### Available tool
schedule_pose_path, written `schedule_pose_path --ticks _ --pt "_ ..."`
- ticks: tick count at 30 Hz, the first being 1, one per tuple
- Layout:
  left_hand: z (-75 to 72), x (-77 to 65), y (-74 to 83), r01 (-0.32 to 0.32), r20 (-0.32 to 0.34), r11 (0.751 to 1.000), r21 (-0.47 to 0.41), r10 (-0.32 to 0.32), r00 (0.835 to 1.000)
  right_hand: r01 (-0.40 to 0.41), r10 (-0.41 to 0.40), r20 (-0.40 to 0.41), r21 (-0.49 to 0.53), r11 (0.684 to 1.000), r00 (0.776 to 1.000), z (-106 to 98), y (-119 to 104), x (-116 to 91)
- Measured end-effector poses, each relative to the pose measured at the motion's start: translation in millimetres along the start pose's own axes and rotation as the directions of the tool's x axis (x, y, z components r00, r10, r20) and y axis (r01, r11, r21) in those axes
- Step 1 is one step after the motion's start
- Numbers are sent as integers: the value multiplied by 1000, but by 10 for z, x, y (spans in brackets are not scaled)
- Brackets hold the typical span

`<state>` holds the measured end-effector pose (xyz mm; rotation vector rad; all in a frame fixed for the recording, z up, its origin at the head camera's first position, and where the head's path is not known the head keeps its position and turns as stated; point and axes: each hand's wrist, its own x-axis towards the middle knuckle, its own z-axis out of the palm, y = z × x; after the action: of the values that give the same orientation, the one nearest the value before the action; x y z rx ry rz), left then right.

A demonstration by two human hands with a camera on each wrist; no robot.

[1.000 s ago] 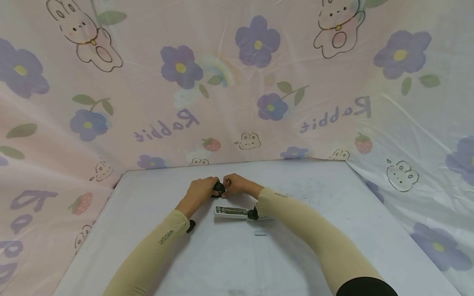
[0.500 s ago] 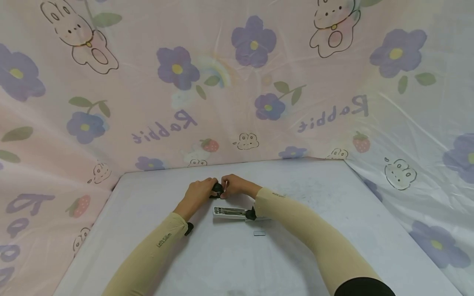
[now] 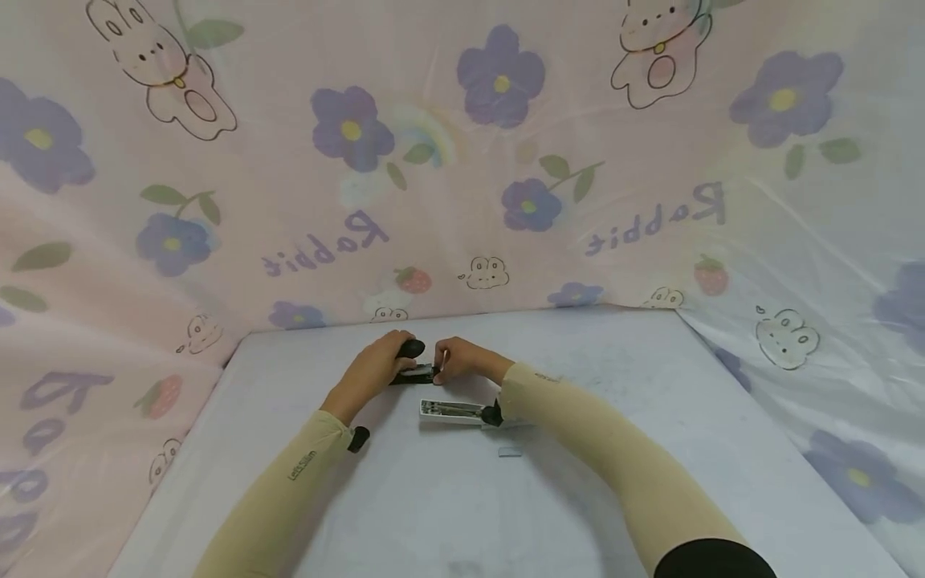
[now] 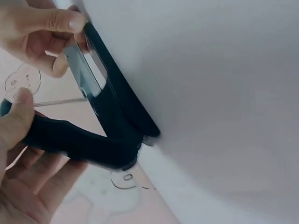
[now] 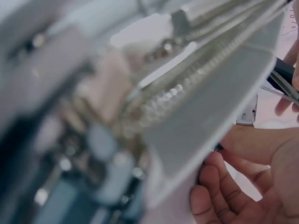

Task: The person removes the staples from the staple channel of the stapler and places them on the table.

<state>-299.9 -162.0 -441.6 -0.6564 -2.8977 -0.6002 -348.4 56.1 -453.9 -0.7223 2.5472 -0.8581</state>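
Stapler (image 4: 111,112), the dark one, is at the far side of the tabletop (image 3: 419,506) right between both hands, handle (image 4: 77,143) cranked well up off the metal rail (image 4: 85,70). Left hand (image 3: 370,371) has thumb and fingers wrapped round that handle; right hand (image 3: 466,363) is pinching the front end of the base (image 4: 119,84). Imo to do this bit well: keep the base pinned with the right, lift slow and even with the left, and don't yank, cos the thin rod (image 4: 58,101) between rail and handle looks easy to bend. Nearer the person, a white stapler (image 3: 450,412) lies by the right wrist with its insides showing, plus a little strip (image 3: 510,452) near it. Vs half a second ago: handle's up and further left, so the rail shows now; right hand's basically parked in the same spot.
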Motion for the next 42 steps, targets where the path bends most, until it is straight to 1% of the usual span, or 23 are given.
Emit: schedule_pose_path --ticks 3,6,9,12,16,19,22,24,27,34,37,42 --pt "-14 -44 -71 13 -19 997 -80 -14 1000 -7 7 3 -2 1000 1000 7 -16 -19" --pt "-30 -83 -138 23 -40 986 -166 -30 999 -24 24 0 -12 1000 1000 12 -25 -30" --pt "-43 -113 -192 29 -65 976 -217 -44 997 -32 32 7 -21 999 999 24 -12 -7" --pt "-43 -135 -238 0 -102 974 -228 -24 995 -36 37 11 -18 999 999 47 30 58" --pt "-41 -161 -286 -65 -158 968 -244 26 987 -61 61 20 11 998 998 77 117 161" --pt "-47 -182 -309 -86 -185 965 -249 40 982 -59 58 23 29 998 998 99 177 220" --pt "-73 -211 -317 -69 -181 964 -257 22 983 -36 35 17 19 999 999 92 153 181" --pt "-96 -219 -332 -58 -173 960 -274 10 985 -34 34 9 7 999 999 94 143 167" --pt "-132 -218 -363 -37 -163 960 -276 -9 987 -40 40 5 -4 999 999 84 121 142" --pt "-219 -267 -433 -7 -174 958 -285 -45 984 -12 12 3 7 1000 1000 20 1 -3" --pt "-236 -294 -483 4 -182 961 -277 -56 982 -7 7 -4 -10 1000 1000 33 10 15" --pt "-242 -342 -541 22 -193 966 -258 -74 978 -15 15 6 4 1000 1000 45 15 29"
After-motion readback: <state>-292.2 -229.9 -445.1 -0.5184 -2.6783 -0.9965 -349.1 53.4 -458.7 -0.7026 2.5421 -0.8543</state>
